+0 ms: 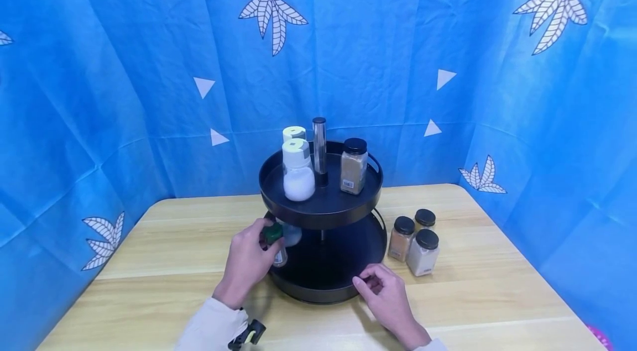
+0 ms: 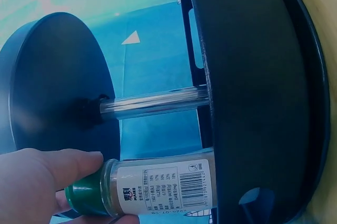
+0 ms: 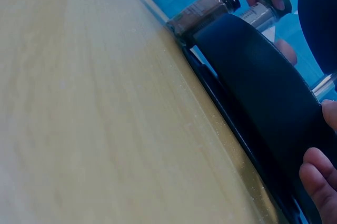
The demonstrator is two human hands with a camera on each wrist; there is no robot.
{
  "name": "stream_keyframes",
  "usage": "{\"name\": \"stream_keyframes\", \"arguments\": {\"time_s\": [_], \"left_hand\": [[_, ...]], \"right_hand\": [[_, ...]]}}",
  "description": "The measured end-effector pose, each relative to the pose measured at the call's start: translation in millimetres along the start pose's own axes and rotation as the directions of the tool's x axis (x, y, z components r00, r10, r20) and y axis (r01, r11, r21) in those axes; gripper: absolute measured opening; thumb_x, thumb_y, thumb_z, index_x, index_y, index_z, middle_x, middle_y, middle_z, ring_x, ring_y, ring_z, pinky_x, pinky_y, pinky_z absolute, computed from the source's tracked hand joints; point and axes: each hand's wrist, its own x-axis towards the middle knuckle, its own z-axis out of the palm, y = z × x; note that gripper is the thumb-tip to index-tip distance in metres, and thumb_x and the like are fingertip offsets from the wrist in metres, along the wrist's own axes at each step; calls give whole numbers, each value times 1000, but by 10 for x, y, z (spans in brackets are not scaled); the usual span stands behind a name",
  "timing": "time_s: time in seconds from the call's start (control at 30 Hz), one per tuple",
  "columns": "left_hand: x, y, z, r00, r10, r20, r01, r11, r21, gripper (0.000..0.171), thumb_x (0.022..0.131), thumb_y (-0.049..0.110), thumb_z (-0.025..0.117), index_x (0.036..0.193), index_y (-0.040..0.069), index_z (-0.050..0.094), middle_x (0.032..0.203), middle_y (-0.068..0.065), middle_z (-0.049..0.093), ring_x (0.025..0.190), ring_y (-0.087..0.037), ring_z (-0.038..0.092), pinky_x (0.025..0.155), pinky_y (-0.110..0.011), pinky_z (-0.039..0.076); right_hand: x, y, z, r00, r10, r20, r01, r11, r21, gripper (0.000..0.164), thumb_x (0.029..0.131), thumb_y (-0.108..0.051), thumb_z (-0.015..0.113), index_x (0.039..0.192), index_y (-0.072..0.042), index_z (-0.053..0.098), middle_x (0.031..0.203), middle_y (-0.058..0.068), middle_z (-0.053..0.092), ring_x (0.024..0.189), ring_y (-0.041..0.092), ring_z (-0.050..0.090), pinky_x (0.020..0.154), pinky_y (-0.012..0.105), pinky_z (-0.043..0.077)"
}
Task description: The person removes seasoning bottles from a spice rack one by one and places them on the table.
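My left hand [image 1: 249, 257] grips the green cap of a small glass spice jar [image 1: 280, 256]. The jar's white label [image 2: 163, 187] with a barcode shows in the left wrist view, its base down inside the lower tray of a black two-tier turntable [image 1: 323, 294]. Behind it in the head view sits a translucent bottle [image 1: 291, 234], partly covered by jar and fingers. At the front right of the lower tray is my right hand [image 1: 385, 296], fingers loosely bent, fingertips [image 3: 318, 176] right at the tray's outer wall.
Two white-capped bottles [image 1: 298, 174] and a black-lidded jar [image 1: 354, 166] stand on the upper tray [image 1: 323, 218]. Three black-lidded jars [image 1: 423, 251] stand on the table right of the turntable. The right wrist view shows another black-lidded jar [image 3: 202, 16] beside the lower tray.
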Motion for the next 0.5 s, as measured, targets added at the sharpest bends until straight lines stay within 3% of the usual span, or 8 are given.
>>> {"name": "stream_keyframes", "arguments": {"time_s": [0.23, 0.5], "left_hand": [[-7, -5, -43, 1000, 3, -14, -2, 1000, 13, 26, 76, 11, 81, 95, 6, 64, 91, -9, 70, 75, -20, 65, 61, -33, 57], [2, 26, -101, 998, -60, 22, 60, 998, 7, 29, 77, 11, 80, 101, 4, 64, 98, -13, 69, 83, -25, 68, 65, -33, 59]], "right_hand": [[-4, 3, -1, 1000, 12, 2, -12, 1000, 3, 20, 74, -1, 80, 75, -13, 64, 79, 3, 64, 60, 5, 57, 52, 24, 53], [-2, -8, -1, 1000, 9, 1, -9, 1000, 1, 20, 74, -1, 80, 75, -12, 64, 79, 4, 64, 60, 4, 57, 52, 24, 52]]}}
